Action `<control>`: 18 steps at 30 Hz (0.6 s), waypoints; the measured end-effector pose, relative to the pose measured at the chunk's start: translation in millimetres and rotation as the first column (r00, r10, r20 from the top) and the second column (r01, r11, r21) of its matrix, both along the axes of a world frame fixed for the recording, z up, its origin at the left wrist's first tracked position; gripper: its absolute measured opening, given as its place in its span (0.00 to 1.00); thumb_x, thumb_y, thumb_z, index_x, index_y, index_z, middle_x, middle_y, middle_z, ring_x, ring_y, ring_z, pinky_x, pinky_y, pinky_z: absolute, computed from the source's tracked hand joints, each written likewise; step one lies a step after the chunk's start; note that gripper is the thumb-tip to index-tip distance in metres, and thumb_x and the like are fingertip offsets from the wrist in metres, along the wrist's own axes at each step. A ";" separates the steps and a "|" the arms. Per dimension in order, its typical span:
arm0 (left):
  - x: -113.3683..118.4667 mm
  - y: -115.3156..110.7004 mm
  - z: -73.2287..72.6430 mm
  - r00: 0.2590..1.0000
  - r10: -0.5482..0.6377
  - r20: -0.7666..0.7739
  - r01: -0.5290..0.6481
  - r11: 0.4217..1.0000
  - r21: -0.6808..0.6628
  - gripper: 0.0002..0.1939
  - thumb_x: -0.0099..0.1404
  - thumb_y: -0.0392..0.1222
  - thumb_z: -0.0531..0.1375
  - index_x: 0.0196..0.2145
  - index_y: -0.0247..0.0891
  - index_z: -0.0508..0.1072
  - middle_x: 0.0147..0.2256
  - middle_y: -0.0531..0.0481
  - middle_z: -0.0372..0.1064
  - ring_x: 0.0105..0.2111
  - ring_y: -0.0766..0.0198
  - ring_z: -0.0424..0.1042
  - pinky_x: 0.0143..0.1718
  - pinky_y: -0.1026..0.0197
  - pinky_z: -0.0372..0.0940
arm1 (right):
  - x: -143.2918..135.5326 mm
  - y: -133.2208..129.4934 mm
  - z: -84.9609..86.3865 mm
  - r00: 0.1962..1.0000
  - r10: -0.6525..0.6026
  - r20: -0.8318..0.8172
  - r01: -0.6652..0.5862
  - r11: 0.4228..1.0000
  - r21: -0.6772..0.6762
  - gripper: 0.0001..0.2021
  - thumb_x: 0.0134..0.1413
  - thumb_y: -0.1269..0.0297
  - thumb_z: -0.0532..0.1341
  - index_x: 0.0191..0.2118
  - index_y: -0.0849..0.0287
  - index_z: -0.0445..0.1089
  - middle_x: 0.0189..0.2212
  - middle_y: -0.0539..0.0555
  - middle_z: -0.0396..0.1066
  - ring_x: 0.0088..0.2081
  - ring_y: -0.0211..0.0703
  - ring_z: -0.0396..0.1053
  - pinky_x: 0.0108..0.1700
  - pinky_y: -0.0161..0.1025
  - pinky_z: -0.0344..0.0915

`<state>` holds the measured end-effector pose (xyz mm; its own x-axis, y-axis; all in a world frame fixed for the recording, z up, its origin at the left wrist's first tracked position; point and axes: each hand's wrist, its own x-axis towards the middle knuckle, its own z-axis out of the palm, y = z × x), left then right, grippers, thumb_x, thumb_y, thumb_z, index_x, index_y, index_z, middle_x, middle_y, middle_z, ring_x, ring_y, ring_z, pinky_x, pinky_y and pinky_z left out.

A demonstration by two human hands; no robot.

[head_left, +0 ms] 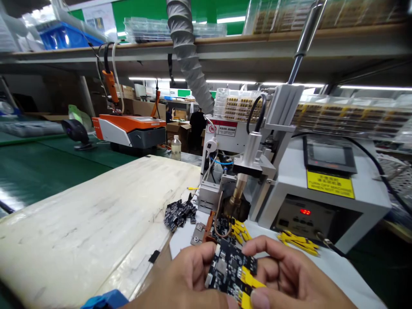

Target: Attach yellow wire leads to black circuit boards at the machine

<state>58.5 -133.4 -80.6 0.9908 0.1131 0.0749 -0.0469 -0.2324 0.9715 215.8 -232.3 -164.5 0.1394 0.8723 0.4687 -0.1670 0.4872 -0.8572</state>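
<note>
Close in front of me, a black circuit board point(222, 274) is held tilted between both hands. My left hand point(189, 274) is closed on the board's left edge. Two yellow connectors point(251, 280) sit against metal contacts on its right side; whether they are fixed there I cannot tell. My right hand point(292, 270) is closed around that side, with its thumb on the lower yellow connector and its index finger at the board's upper edge. Just beyond stands a soldering machine point(238, 193), its tip above a brown fixture point(210, 227) with dark boards and yellow connectors around it.
Black boards lie in a pile point(180, 212) left of the fixture. More yellow connectors point(299, 242) lie to the right, before the machine's control box point(331, 180). A pale mat point(80, 210) covers the bench at left. A grey duct point(186, 47) hangs from above.
</note>
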 end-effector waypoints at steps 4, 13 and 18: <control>1.1 1.1 3.0 0.996 0.024 -0.089 -0.026 0.999 -0.026 0.24 0.54 0.43 0.72 0.46 0.31 0.73 0.34 0.47 0.73 0.34 0.64 0.71 0.37 0.67 0.63 | -0.9 2.4 1.0 0.999 0.006 -0.043 -0.008 0.999 -0.045 0.33 0.38 0.51 0.76 0.45 0.61 0.60 0.25 0.47 0.65 0.24 0.28 0.59 0.27 0.27 0.53; -0.2 5.2 -0.9 0.999 0.012 -0.042 -0.011 1.000 0.024 0.26 0.54 0.45 0.72 0.48 0.33 0.71 0.35 0.47 0.73 0.37 0.60 0.73 0.41 0.64 0.65 | 1.7 5.6 -1.0 1.000 -0.028 -0.012 0.027 0.999 -0.043 0.34 0.37 0.49 0.75 0.45 0.60 0.61 0.26 0.48 0.66 0.25 0.29 0.59 0.28 0.28 0.54; 0.3 7.8 -5.6 0.999 0.037 0.002 -0.037 0.997 0.068 0.27 0.55 0.48 0.71 0.49 0.34 0.70 0.36 0.46 0.73 0.42 0.57 0.72 0.47 0.60 0.64 | 1.9 2.5 1.8 0.998 -0.036 0.043 0.037 0.999 -0.014 0.33 0.38 0.50 0.75 0.46 0.60 0.61 0.26 0.47 0.65 0.26 0.30 0.60 0.28 0.28 0.54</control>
